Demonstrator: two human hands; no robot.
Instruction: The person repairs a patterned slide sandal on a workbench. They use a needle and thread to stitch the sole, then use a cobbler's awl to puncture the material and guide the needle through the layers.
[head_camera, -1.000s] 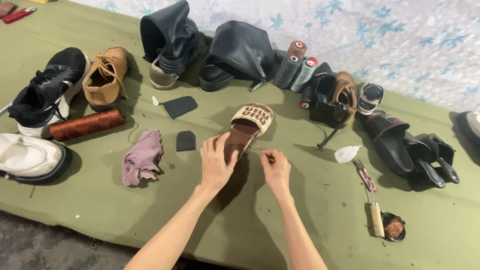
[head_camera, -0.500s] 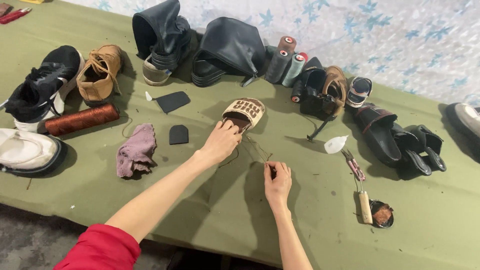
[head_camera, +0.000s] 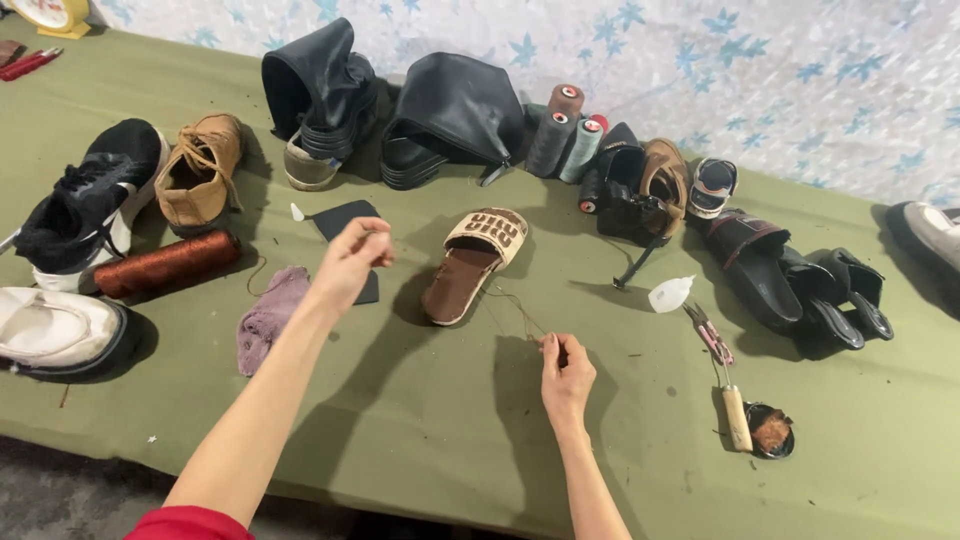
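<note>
A thin thread (head_camera: 515, 305) from the brown slide sandal (head_camera: 472, 264) is pinched by the right hand (head_camera: 566, 375); the left hand's (head_camera: 352, 262) fingers (head_camera: 375, 232) are pressed together, raised.

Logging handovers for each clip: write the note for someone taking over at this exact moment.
Left hand: raised above the table, fingers pinched, apparently on thread.
Right hand: low on the green cloth, pinching the thread that runs to the slide sandal.
Sandal lies flat mid-table, touched by neither hand.
Done: thread is attached at the sandal.
Left: cannot tell how much stitching remains.
</note>
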